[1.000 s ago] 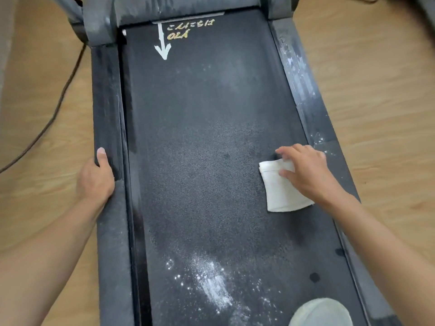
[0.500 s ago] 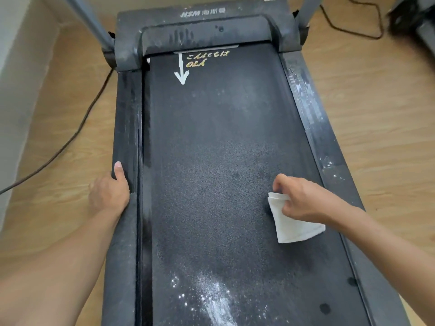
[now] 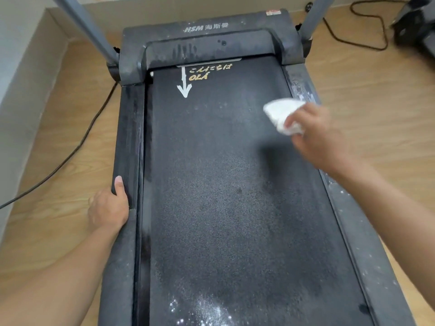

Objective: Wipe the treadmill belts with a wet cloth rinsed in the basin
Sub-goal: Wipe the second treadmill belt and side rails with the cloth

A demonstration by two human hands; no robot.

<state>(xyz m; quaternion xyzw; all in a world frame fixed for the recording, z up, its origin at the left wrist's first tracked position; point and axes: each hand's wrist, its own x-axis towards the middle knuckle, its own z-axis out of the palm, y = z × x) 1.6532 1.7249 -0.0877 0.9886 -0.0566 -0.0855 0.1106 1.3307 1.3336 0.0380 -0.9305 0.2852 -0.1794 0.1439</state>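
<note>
The black treadmill belt [image 3: 223,184] runs down the middle of the frame, dusty, with white powder near its bottom edge. A white cloth [image 3: 281,111] is bunched in my right hand [image 3: 317,137], blurred, over the belt's far right side next to the right side rail [image 3: 303,90]. My left hand [image 3: 109,205] rests on the left side rail [image 3: 128,137], thumb on top, holding nothing else. No basin is in view.
The grey motor cover [image 3: 211,38] and two upright posts stand at the far end. A black cable [image 3: 70,149] crosses the wood floor at left; another cable [image 3: 367,31] and dark equipment lie at far right. A wall runs along the left.
My right hand has lifted the cloth from the belt's middle right and carried it forward toward the far right. The view has tilted up, showing the motor cover. My left hand stays on the rail.
</note>
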